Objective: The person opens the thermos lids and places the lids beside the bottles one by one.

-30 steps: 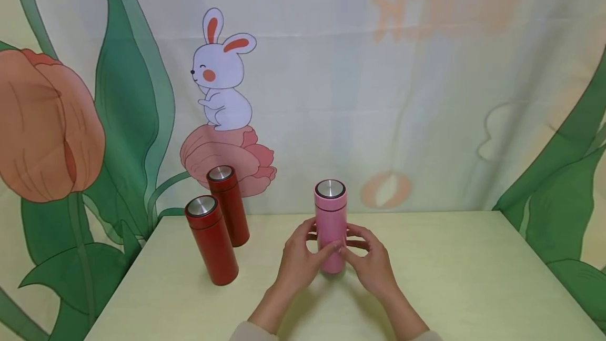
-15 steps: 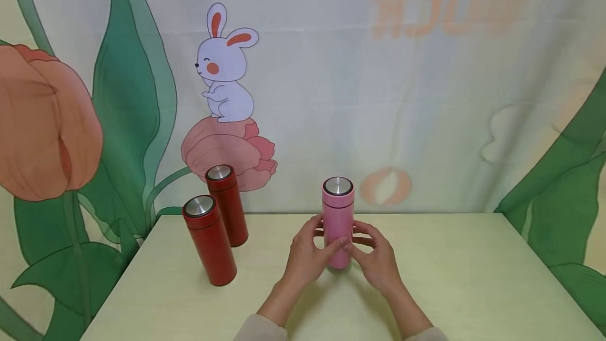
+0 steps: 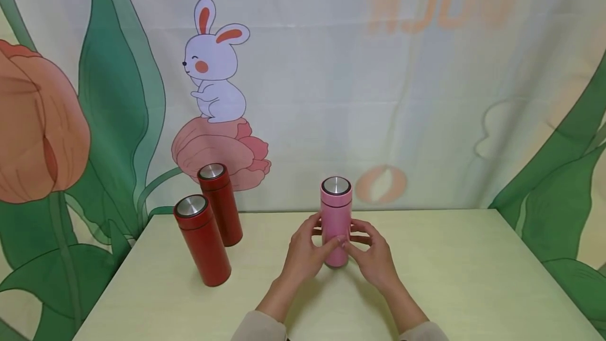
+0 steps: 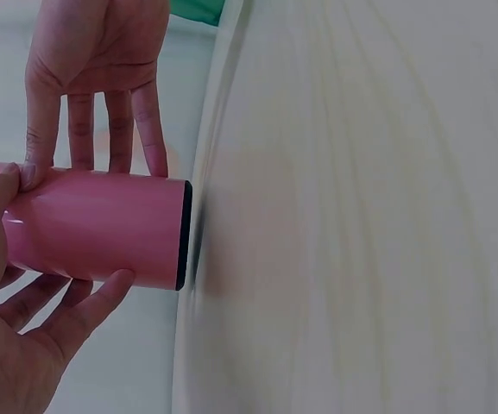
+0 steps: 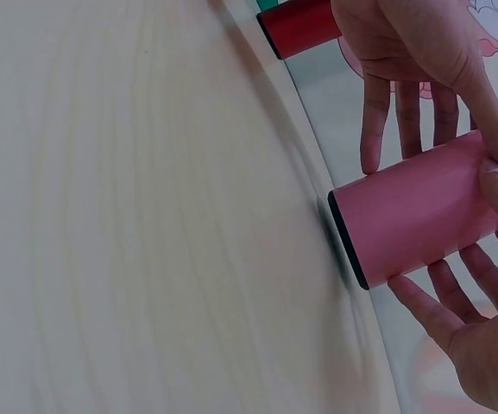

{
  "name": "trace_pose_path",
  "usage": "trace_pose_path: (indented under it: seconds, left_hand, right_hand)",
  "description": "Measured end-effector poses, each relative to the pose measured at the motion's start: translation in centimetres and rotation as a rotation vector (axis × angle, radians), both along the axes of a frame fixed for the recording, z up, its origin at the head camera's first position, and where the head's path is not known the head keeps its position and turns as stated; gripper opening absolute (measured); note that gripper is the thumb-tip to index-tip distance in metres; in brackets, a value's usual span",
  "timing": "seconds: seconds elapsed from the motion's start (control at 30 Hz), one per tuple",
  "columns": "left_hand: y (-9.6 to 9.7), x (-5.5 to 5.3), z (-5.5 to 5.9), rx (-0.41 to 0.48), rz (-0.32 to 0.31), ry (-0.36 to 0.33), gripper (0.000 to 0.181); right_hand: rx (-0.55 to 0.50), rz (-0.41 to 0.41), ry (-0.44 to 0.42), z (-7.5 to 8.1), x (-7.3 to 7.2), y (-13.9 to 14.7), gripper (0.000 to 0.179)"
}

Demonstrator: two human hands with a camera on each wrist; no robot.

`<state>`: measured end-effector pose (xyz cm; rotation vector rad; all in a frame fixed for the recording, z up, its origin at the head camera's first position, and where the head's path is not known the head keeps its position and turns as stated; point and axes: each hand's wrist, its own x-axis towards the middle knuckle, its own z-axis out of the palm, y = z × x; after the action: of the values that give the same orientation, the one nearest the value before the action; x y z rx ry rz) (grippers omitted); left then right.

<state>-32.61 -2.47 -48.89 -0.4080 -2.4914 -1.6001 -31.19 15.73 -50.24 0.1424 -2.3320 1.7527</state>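
Note:
A pink thermos flask (image 3: 335, 216) with a silver-topped lid stands upright in the middle of the table (image 3: 450, 272). My left hand (image 3: 303, 257) grips its left side and my right hand (image 3: 376, 259) its right side. Both thumbs meet on the front of the flask, while the fingers reach round towards the back. In the left wrist view the black base ring of the pink flask (image 4: 102, 224) is close to the tabletop; whether it touches I cannot tell. The right wrist view shows the pink flask (image 5: 430, 207) between both hands from the other side.
Two red thermos flasks, the nearer one (image 3: 203, 249) and the farther one (image 3: 222, 207), stand upright on the left of the table. Behind the table's back edge hangs a cloth backdrop (image 3: 303, 93) printed with a rabbit and tulips.
The pink flask, still held by both hands, has shifted to the right, away from the red flasks, and slightly up or away in the head view. The camera view has also shifted a little.

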Motion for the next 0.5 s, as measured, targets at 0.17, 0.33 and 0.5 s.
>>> trace_pose_path:
  seconds: [0.17, 0.33, 0.5]
  left_hand:
    - [0.3, -0.6, -0.1, 0.0, 0.013, -0.009, 0.073]
    - [0.5, -1.0, -0.2, 0.002, 0.022, -0.013, 0.073]
    - [0.7, -1.3, -0.2, 0.005, 0.022, -0.025, 0.074]
  right_hand:
    - [0.009, 0.012, -0.01, -0.1, -0.8, 0.4, 0.051]
    - [0.019, 0.031, -0.02, -0.3, -1.5, 0.7, 0.052]
    - [0.012, 0.044, -0.021, -0.6, -2.1, 0.9, 0.051]
